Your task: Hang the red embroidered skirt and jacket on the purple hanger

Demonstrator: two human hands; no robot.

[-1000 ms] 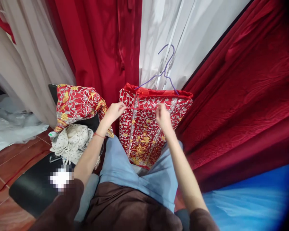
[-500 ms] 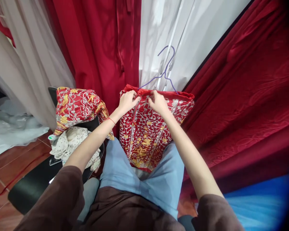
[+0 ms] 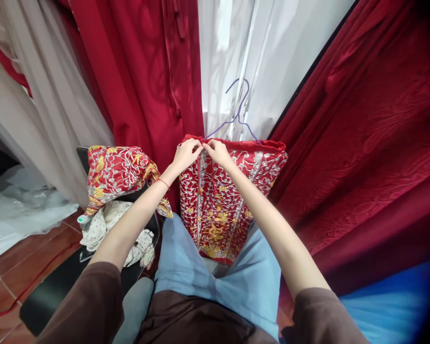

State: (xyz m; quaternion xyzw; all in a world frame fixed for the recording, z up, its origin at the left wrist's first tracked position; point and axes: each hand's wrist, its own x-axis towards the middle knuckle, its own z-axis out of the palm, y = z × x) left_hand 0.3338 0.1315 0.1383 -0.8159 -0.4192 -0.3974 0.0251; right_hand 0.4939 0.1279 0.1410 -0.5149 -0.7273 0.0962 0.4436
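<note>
Hanger (image 3: 236, 119) shoulders hidden inside embroidered garment (image 3: 222, 200)

The person wears a dark brown top with short sleeves that end above the elbows, light blue trousers, and a thin red string bracelet on the wrist just behind the left hand (image 3: 186, 154), while the right hand (image 3: 218, 152) is without any jewellery.

Black chair (image 3: 53, 296) on the red-brown tiled floor (image 3: 7, 267), a red embroidered garment (image 3: 118, 174) draped over its back, a crumpled white dotted cloth (image 3: 111, 229) on its seat, pale sheeting (image 3: 17, 215) on the floor behind
</note>
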